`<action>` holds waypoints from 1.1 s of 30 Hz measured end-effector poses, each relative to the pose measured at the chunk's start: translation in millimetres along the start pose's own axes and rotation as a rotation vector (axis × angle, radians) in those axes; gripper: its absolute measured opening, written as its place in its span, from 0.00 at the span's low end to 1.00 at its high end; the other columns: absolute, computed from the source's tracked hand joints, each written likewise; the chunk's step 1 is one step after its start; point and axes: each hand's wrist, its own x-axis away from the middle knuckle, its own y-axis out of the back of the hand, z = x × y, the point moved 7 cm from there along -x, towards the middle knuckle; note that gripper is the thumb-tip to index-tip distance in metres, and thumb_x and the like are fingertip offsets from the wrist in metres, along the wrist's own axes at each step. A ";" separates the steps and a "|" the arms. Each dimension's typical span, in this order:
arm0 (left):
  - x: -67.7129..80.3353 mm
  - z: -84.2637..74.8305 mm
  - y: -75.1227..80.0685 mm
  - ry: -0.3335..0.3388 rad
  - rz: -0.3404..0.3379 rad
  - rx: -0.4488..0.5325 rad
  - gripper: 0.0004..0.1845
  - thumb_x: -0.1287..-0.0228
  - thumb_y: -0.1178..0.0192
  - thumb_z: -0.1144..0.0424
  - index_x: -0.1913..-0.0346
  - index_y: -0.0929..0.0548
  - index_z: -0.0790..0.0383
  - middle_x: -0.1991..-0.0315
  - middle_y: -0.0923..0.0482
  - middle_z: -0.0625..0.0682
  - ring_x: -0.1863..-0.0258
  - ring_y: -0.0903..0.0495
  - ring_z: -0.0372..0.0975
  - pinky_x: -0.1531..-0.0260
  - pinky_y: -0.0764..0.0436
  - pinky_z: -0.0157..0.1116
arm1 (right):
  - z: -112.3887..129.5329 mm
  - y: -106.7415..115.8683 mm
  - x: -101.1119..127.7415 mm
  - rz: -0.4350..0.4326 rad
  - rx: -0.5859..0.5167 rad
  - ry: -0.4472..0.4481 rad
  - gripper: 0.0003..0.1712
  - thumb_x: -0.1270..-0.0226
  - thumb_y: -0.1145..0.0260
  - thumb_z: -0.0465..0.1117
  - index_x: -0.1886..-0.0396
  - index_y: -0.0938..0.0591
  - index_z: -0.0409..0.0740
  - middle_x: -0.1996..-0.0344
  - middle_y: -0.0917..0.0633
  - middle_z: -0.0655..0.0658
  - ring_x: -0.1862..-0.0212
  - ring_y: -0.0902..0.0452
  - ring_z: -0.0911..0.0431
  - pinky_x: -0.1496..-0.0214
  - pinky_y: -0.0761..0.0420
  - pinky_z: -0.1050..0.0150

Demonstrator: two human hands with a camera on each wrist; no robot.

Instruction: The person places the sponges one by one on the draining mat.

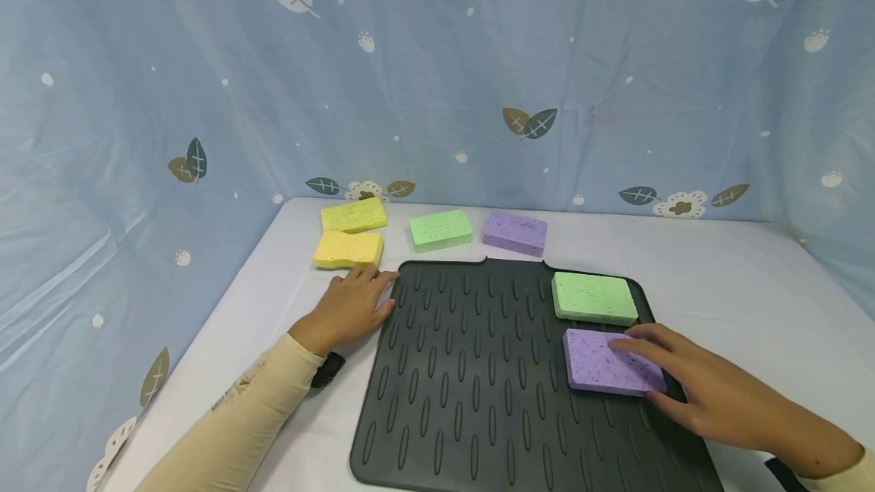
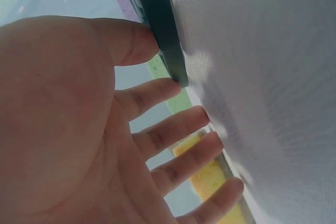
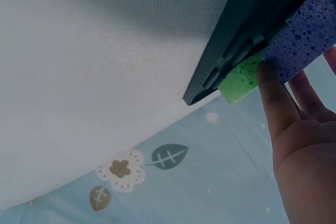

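A purple sponge [image 1: 611, 364] lies flat on the right part of a black ridged mat [image 1: 472, 370]. My right hand [image 1: 711, 382] holds this sponge, thumb at its near edge and fingers over its top and far edge. Just behind it on the mat is a green sponge [image 1: 593, 298], also seen past the purple one in the right wrist view. My left hand [image 1: 352, 306] rests at the mat's far left corner, thumb and index fingertip touching its rim. In the left wrist view its fingers [image 2: 173, 129] are extended, with nothing gripped in the palm.
Behind the mat on the white table [image 1: 718, 272] are two yellow sponges, one farther back [image 1: 354, 215] and one nearer [image 1: 349, 249]. A second green sponge [image 1: 440, 231] and a second purple sponge [image 1: 515, 233] lie to their right. Blue leaf-patterned cloth [image 1: 437, 74] surrounds the table.
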 end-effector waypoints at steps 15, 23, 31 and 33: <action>-1.0 0.3 -0.7 0.004 -0.016 -0.002 0.25 0.26 0.45 0.52 0.31 0.27 0.56 0.40 0.25 0.59 0.36 0.29 0.54 0.48 0.27 0.60 | -3.3 -6.7 3.1 0.056 -0.036 -0.043 0.48 0.53 0.21 0.37 0.29 0.28 0.64 0.40 0.26 0.54 0.55 0.28 0.70 0.64 0.25 0.70; -1.3 -0.1 -0.6 0.002 -0.015 -0.004 0.25 0.26 0.45 0.52 0.30 0.27 0.56 0.39 0.25 0.59 0.35 0.29 0.54 0.48 0.26 0.60 | -5.3 -9.8 4.8 0.077 -0.019 -0.065 0.49 0.52 0.21 0.38 0.29 0.29 0.65 0.39 0.26 0.54 0.54 0.27 0.69 0.62 0.21 0.68; -1.6 0.7 -1.8 0.005 -0.012 -0.004 0.25 0.26 0.45 0.52 0.30 0.27 0.56 0.39 0.25 0.59 0.35 0.29 0.53 0.48 0.27 0.59 | -4.6 -9.7 5.8 0.052 0.009 -0.044 0.50 0.53 0.21 0.38 0.28 0.30 0.65 0.38 0.25 0.54 0.49 0.24 0.64 0.57 0.18 0.64; -1.8 1.0 -2.4 0.005 -0.012 -0.005 0.25 0.26 0.45 0.52 0.30 0.27 0.56 0.39 0.25 0.59 0.35 0.29 0.53 0.48 0.27 0.59 | -4.5 -9.3 6.2 0.043 0.028 -0.038 0.51 0.54 0.20 0.39 0.28 0.30 0.66 0.38 0.25 0.54 0.46 0.23 0.61 0.54 0.17 0.62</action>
